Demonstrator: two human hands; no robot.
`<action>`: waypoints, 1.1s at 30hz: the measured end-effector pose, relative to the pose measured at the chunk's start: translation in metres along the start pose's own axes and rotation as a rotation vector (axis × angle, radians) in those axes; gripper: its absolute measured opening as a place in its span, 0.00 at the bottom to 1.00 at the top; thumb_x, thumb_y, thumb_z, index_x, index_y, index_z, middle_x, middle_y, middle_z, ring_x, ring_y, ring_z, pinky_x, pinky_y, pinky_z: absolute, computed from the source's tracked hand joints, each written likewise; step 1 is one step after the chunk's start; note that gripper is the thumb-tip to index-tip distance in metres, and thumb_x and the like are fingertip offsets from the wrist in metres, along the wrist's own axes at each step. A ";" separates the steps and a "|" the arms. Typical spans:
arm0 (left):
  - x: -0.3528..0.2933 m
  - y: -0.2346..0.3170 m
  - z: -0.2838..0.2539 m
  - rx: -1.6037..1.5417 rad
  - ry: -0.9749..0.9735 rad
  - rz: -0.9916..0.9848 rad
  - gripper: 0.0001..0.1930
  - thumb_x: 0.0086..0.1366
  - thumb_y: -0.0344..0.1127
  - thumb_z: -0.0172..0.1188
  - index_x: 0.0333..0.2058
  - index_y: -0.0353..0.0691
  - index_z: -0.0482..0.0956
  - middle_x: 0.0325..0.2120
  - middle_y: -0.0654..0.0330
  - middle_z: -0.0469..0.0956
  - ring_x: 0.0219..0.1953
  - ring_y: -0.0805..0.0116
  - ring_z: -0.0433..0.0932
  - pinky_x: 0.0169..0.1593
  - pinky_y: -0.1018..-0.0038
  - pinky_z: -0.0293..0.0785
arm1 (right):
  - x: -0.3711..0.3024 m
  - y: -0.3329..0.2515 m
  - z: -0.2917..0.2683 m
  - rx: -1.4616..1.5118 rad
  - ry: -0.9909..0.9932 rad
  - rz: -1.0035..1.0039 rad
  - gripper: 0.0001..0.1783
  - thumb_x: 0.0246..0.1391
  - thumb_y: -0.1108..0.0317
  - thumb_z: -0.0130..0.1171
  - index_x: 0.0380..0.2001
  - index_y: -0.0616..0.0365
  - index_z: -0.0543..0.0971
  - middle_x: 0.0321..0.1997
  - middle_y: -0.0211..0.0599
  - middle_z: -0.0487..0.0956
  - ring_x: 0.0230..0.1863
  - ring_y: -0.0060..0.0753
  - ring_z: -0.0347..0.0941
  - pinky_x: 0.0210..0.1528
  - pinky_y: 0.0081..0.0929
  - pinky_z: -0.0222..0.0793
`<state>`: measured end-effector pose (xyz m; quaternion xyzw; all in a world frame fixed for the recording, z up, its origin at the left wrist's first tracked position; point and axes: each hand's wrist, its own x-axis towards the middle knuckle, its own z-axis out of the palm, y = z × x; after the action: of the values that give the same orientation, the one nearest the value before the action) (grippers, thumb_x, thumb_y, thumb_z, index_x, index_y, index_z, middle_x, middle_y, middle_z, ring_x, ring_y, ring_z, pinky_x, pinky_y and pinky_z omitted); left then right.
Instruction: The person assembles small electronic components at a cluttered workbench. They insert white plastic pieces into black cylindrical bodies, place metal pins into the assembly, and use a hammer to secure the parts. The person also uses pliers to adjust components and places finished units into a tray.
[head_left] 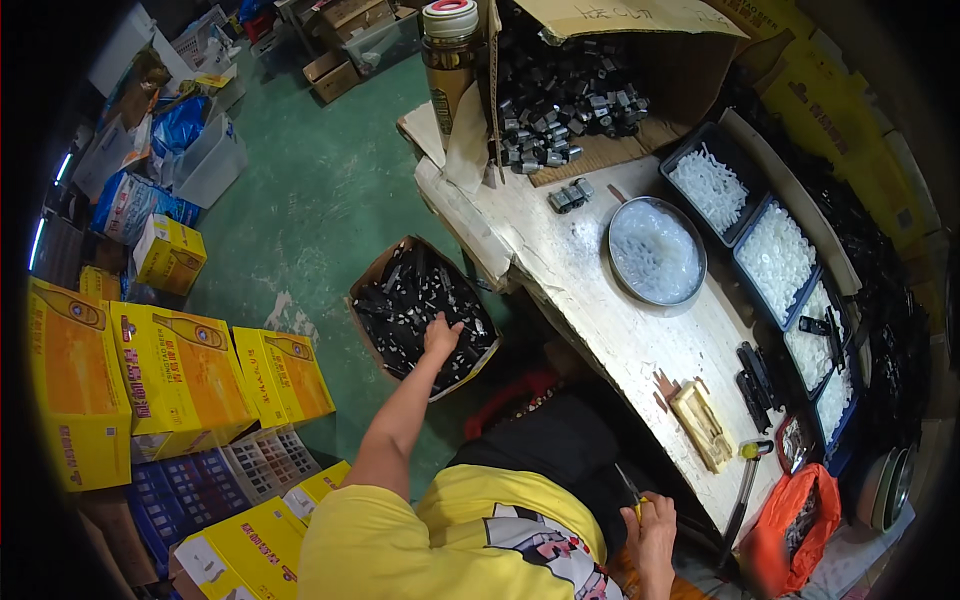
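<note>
My left hand is stretched out over a cardboard box on the floor, its fingers apart and nothing visible in them. Long black plastic parts with small white pieces scattered among them fill that box. Low by my lap, my right hand is closed around a screwdriver-like tool with a yellow handle and a thin metal shaft. The shaft points up and to the left. Closest to that hand on the workbench lies a wooden block with a carved recess.
Along the bench's right side stand trays of white plastic parts. A round metal bowl sits mid-bench, a carton of metal parts behind it. An orange bag hangs at the near corner. Yellow cartons line the left.
</note>
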<state>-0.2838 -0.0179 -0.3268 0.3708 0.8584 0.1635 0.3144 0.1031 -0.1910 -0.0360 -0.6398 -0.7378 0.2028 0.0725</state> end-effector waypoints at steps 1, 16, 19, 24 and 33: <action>0.000 0.007 0.004 0.009 0.037 -0.064 0.28 0.51 0.42 0.61 0.49 0.37 0.65 0.37 0.42 0.73 0.42 0.44 0.72 0.45 0.58 0.69 | 0.000 -0.001 0.000 -0.015 -0.002 0.004 0.10 0.40 0.71 0.60 0.25 0.67 0.72 0.36 0.45 0.72 0.36 0.47 0.65 0.38 0.37 0.62; 0.040 0.017 0.027 0.143 0.104 0.380 0.10 0.44 0.32 0.57 0.28 0.37 0.76 0.29 0.46 0.75 0.36 0.47 0.73 0.39 0.59 0.69 | -0.011 0.005 0.025 0.014 0.009 -0.040 0.12 0.36 0.66 0.63 0.23 0.63 0.74 0.33 0.41 0.74 0.34 0.44 0.67 0.33 0.36 0.61; 0.047 0.005 0.028 0.236 0.004 0.477 0.17 0.45 0.37 0.60 0.35 0.37 0.75 0.35 0.50 0.75 0.40 0.53 0.73 0.44 0.62 0.68 | -0.017 0.017 0.033 -0.021 -0.021 -0.031 0.13 0.38 0.62 0.63 0.21 0.61 0.75 0.31 0.42 0.74 0.32 0.44 0.68 0.33 0.37 0.64; 0.018 0.010 0.048 -0.979 -0.159 0.009 0.23 0.60 0.38 0.50 0.54 0.41 0.60 0.48 0.51 0.65 0.47 0.54 0.66 0.48 0.63 0.65 | -0.014 0.018 0.014 -0.033 -0.030 0.053 0.14 0.48 0.58 0.55 0.25 0.59 0.75 0.34 0.36 0.72 0.37 0.38 0.65 0.35 0.31 0.61; 0.013 0.010 0.041 0.198 -0.065 0.870 0.16 0.44 0.20 0.49 0.36 0.33 0.75 0.39 0.47 0.66 0.40 0.51 0.65 0.45 0.66 0.64 | -0.035 0.056 -0.064 -0.141 0.655 0.235 0.10 0.42 0.67 0.60 0.23 0.61 0.71 0.28 0.43 0.72 0.32 0.46 0.67 0.33 0.36 0.63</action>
<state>-0.2580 0.0006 -0.3574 0.7308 0.6237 0.1859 0.2060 0.1835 -0.2062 0.0057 -0.7549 -0.6089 -0.0575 0.2368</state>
